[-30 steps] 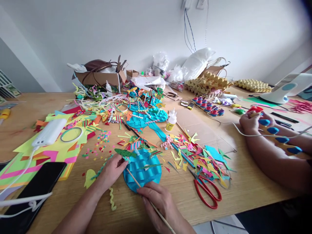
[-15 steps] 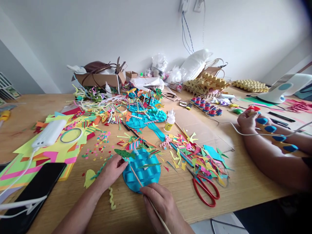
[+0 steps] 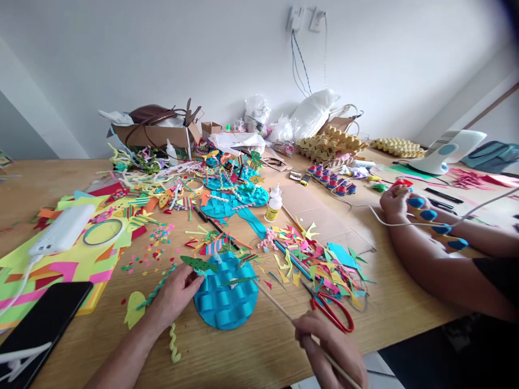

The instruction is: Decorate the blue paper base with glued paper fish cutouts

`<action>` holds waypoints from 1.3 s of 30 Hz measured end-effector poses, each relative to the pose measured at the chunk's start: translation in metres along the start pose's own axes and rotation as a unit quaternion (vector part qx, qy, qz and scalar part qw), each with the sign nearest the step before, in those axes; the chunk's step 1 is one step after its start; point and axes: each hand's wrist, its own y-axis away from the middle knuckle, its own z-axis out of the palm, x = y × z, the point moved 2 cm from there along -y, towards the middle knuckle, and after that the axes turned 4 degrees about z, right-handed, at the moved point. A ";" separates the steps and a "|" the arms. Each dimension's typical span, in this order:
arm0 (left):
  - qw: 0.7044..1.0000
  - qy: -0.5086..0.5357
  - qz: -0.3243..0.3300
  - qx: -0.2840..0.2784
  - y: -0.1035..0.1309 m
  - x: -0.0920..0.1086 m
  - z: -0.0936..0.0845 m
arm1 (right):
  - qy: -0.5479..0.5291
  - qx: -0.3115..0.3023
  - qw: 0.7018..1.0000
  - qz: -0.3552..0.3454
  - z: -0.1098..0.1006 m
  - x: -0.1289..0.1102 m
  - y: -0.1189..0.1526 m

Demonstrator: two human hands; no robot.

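Note:
A round blue disc (image 3: 226, 316) woven from paper strips lies on the table, with paper fish pieces standing on it. At its upper left edge my left hand (image 3: 178, 292) is closed in a pinch on a green spotted paper fish (image 3: 198, 263), with a short teal curly pipe cleaner (image 3: 201, 273) at the fingertips. My right hand (image 3: 330, 346) grips a thin wooden stick (image 3: 278, 302), whose tip reaches the disc's right edge. Left of the disc lie a yellow paper fish (image 3: 134, 309) on a teal curly stem and a pale yellow curly stem (image 3: 174, 343).
Red-handled scissors (image 3: 336, 310) and paper scraps (image 3: 320, 265) lie to the right, a glue bottle (image 3: 274, 204) behind. At left are a phone (image 3: 52, 329) and a power bank (image 3: 62, 229). Another person's hands (image 3: 395, 202) hold a painted egg-carton strip (image 3: 440, 227) across a white cable.
My right hand and the stick have moved right, away from the green fish and off the disc's middle. My left hand keeps its pinch. The whole view has shifted slightly.

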 end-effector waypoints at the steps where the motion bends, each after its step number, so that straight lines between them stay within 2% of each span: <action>1: 1.000 0.010 0.004 0.004 0.000 -0.002 0.001 | 0.025 0.006 1.000 0.002 -0.005 0.003 -0.002; 6: 0.999 0.034 0.005 0.005 0.002 -0.014 0.004 | 0.135 -0.002 0.991 0.001 -0.010 0.031 -0.010; 9: 0.999 0.040 0.004 0.008 0.002 -0.018 0.005 | 0.150 -0.071 0.986 0.022 -0.010 0.043 -0.010; 12: 0.999 0.040 0.008 0.009 0.001 -0.021 0.005 | 0.105 -0.134 0.983 0.061 -0.013 0.044 -0.007; 17: 0.999 0.042 0.009 -0.003 0.001 -0.026 0.007 | 0.046 -0.104 0.987 0.112 -0.016 0.044 -0.006; 21: 0.998 0.055 0.013 -0.015 0.000 -0.030 0.008 | 0.088 -0.039 0.984 0.149 -0.006 0.058 -0.003; 25: 0.999 0.050 0.015 -0.007 0.000 -0.030 0.007 | 0.164 -0.002 0.976 0.140 0.007 0.065 0.007; 29: 0.999 0.038 0.015 -0.001 0.000 -0.028 0.006 | 0.220 -0.036 0.967 0.121 0.017 0.060 0.015; 34: 0.999 0.044 0.022 -0.001 0.000 -0.027 0.006 | 0.247 -0.069 0.962 0.094 0.019 0.051 0.021; 39: 0.999 0.023 0.027 0.010 0.000 -0.026 0.005 | 0.283 -0.110 0.947 0.109 0.021 0.049 0.030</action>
